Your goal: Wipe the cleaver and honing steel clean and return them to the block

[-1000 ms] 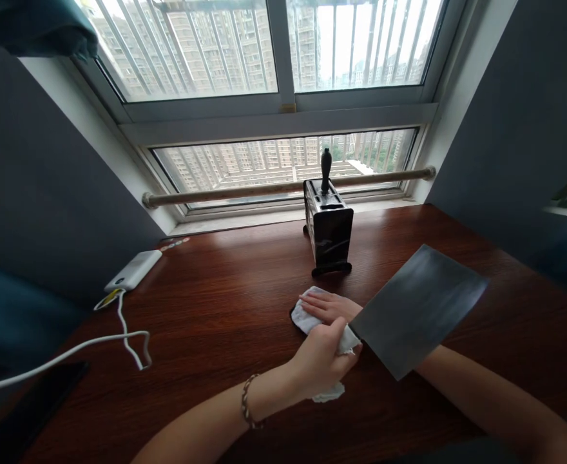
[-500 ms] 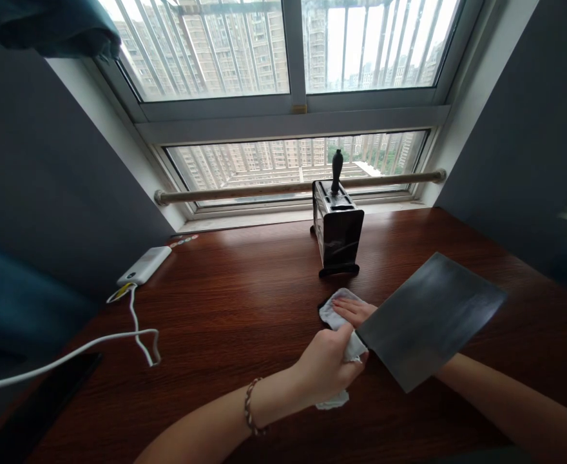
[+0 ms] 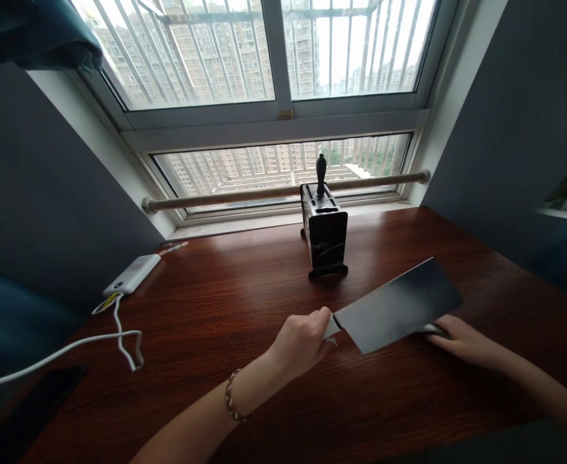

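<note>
My left hand (image 3: 300,339) is closed round the handle of a big cleaver (image 3: 395,306), just in front of me over the dark wooden table (image 3: 225,303). The wide grey blade points right and is tilted nearly flat. A small white scrap shows at the handle end. My right hand (image 3: 464,341) is at the blade's far lower corner, fingers pointing left and pressed on a pale cloth (image 3: 432,328). The blade hides most of that cloth. A black knife block (image 3: 325,235) with one dark handle sticking up stands behind the blade, near the window.
A white power bank (image 3: 133,273) lies at the table's left rear, and its white cable (image 3: 119,338) loops toward the left edge. A dark phone (image 3: 27,412) lies at the front left. A wooden rail (image 3: 283,190) runs along the window sill.
My right hand slid with the cloth from under the handle end out to the blade's tip. The blade has tilted flatter and dropped lower. My left hand kept its grip.
</note>
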The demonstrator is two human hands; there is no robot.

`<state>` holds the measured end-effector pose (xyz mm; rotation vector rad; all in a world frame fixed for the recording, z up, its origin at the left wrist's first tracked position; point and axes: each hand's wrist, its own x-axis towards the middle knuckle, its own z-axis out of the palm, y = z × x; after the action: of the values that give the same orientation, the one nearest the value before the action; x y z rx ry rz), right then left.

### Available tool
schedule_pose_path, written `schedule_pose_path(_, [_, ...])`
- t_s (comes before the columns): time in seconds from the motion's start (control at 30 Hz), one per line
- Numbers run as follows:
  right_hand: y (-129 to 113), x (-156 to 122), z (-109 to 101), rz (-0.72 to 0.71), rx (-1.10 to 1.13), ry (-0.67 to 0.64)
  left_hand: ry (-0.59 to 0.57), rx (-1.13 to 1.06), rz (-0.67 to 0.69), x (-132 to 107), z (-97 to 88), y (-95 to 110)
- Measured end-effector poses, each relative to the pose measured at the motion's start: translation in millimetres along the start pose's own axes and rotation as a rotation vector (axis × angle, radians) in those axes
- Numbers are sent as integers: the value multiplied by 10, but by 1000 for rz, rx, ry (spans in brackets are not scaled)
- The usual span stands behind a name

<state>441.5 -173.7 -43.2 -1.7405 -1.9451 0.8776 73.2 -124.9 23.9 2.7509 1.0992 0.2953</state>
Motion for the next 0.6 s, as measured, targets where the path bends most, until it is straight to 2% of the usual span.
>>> schedule_pose_path(0.13, [-169,-36,-369,107,463,131,129,224,65,-3,-131,-210])
schedule_pose_path(0.2, [-325,-24,-540,92,617,205,236,351,122,-36,-208,-353])
schedule_pose_path(0.3, [-577,37,-624,55,849,289,378,580,225,-117,-339,-568])
schedule_pose_path(0.37, [-744,85,-544,152,857,252,404,677,263,-185,-427,-680])
schedule_pose_path(0.43, [-919,109,-385,267,788,124,384,701,274,-256,-500,-754])
schedule_pose_path(0.5, [-1095,106,-196,294,807,-39,381,730,300,-324,-552,-795])
schedule_pose_path(0.6, [-1309,90,53,290,896,-178,432,848,355,-406,-591,-830])
